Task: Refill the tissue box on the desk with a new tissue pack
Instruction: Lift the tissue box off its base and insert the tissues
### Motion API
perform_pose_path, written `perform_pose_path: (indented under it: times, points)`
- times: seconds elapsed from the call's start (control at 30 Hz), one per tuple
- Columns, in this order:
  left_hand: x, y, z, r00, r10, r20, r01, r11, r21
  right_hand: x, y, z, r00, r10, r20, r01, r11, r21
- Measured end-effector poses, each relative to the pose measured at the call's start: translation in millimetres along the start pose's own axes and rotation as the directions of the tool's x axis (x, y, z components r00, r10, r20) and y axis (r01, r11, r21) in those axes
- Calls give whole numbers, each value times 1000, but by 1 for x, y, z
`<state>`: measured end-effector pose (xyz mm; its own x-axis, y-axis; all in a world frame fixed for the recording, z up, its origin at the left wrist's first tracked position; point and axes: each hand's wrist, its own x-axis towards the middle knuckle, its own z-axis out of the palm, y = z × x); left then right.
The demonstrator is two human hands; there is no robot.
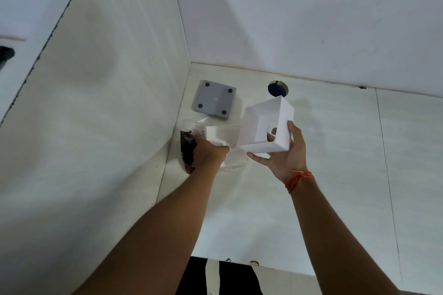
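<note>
Holding hollow white cube box (268, 127) | right hand (285, 153) | left hand (211, 151) on crinkly clear pack (223, 139)

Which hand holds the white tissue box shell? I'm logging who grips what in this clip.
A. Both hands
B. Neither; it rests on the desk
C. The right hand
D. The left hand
C: the right hand alone holds the white box shell raised off the desk, a fingertip showing through its round opening, while the left hand is on the tissue pack.
</note>
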<state>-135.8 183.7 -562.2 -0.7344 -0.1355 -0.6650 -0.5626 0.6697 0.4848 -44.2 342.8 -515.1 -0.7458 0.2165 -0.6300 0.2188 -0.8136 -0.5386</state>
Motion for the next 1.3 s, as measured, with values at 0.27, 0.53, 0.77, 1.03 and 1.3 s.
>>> perform_pose_path:
  times: [0.27,0.53,0.77,1.03,1.3]
  points:
    - [1,-7,-39,931,46,361,189,785,-590,-17,-13,-13,1000,-6,-30,7,999,43]
    - [-5,20,-94,780,384,494,364,364,-858,9,29,9,955,263,139,-270,962,40]
    - [-11,5,-82,772,237,590,360,602,-713,20,67,20,968,215,-128,-240,942,-234]
    - [-21,-6,-73,802,186,568,293,705,-646,-8,49,21,774,-560,-296,-16,451,-893]
    - [-35,3,-58,842,225,490,135,792,-595,-6,39,65,969,-210,-130,91,794,-600]
